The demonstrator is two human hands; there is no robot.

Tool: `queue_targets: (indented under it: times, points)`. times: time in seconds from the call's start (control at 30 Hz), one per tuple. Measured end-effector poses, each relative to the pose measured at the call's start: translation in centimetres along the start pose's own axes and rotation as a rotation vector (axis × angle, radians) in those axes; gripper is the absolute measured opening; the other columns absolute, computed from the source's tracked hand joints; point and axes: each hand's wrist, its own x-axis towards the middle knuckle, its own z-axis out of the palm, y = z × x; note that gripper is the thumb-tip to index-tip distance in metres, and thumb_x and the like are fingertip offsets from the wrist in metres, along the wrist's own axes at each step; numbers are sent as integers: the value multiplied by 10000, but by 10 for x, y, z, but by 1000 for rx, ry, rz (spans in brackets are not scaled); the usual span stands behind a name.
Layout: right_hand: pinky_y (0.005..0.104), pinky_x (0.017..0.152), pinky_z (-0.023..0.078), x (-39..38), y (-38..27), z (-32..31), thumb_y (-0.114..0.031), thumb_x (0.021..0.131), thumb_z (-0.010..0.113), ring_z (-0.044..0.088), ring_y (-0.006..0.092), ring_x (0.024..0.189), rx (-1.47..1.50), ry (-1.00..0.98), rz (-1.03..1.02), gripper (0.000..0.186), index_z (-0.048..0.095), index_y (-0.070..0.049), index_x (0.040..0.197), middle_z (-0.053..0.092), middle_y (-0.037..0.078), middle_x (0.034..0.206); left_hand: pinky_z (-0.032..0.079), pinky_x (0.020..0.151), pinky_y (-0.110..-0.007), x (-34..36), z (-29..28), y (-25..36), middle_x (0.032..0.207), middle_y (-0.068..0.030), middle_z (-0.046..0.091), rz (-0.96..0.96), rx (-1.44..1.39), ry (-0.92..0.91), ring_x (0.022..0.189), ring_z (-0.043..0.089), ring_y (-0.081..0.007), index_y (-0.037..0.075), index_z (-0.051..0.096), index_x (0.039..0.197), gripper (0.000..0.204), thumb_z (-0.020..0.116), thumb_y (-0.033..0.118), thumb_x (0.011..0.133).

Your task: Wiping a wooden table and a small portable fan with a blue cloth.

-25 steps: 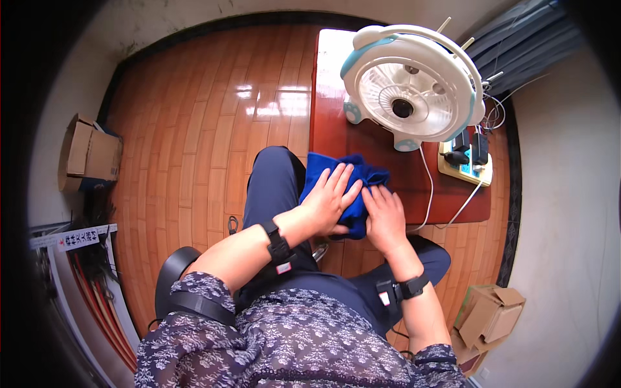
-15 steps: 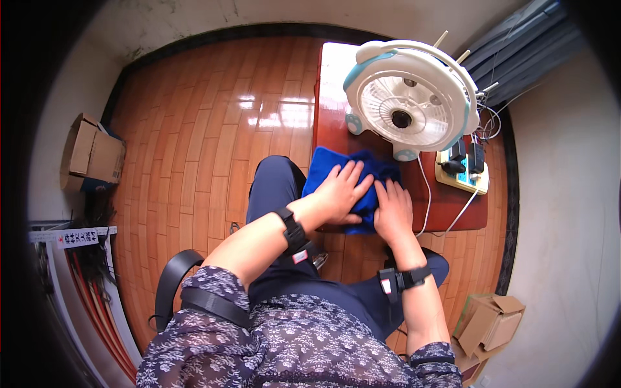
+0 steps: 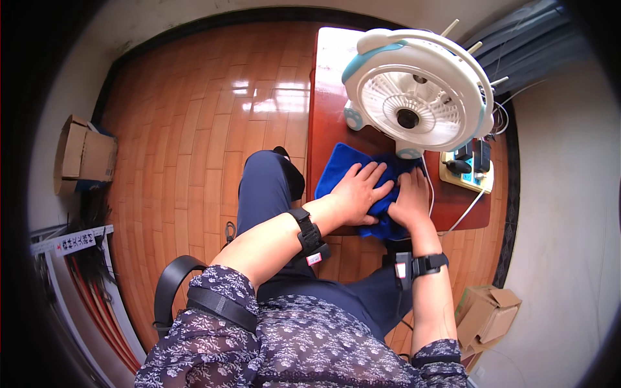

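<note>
A blue cloth (image 3: 342,169) lies crumpled at the near edge of a red-brown table (image 3: 328,113), partly hanging over it. My left hand (image 3: 359,196) presses on the middle of the cloth with its fingers spread. Beside it, my right hand (image 3: 412,202) rests on the cloth's right part, fingers stretched forward toward a white cable. Just beyond the cloth stands a white and light-blue fan (image 3: 407,118) with round paw-like feet. One foot is right at the cloth's far edge.
A power strip (image 3: 484,183) with black adapters sits on the table's right side, its white cable running past my right hand. Cardboard boxes stand at the left wall (image 3: 87,155) and lower right (image 3: 488,317). A black chair arm (image 3: 169,291) curves at my left.
Both hands have shifted slightly right along with the blue cloth. The right hand now reaches further forward, and more of the cloth's left corner lies flat on the table.
</note>
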Motion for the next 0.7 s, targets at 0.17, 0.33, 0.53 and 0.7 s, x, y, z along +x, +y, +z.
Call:
queue_targets:
  times: [0.17,0.33,0.53,0.7]
  points:
    - [510,987,369,3,-5,-14,-82,601,638,456,466,1156,49,-123,-19,356,550,0,937,524,286,1169,294,1079,-496,-7,1,-1,1456,-244,354,25,-24,39,1339,343,-380,85,447,1370,881,794,434,640]
    - [516,1043,349,-24,-34,3,-34,587,639,463,440,1198,219,45,-228,363,540,11,933,531,289,1208,325,1051,-501,-53,-9,4,1413,-261,393,59,-71,57,1296,389,-397,60,488,1298,859,824,362,568]
    - [514,1113,284,-44,-56,13,-28,596,621,432,377,1299,299,-29,-287,381,543,-14,969,547,244,1257,322,1073,-489,-97,-19,1,1435,-255,377,59,-46,-46,1319,371,-399,72,482,1317,875,849,287,552]
    - [553,1119,232,-41,-56,7,-56,613,622,433,327,1303,252,-51,-210,393,544,-46,998,561,190,1248,308,1086,-507,-85,-19,6,1454,-256,356,-9,-13,-80,1347,343,-404,75,474,1330,858,822,349,594]
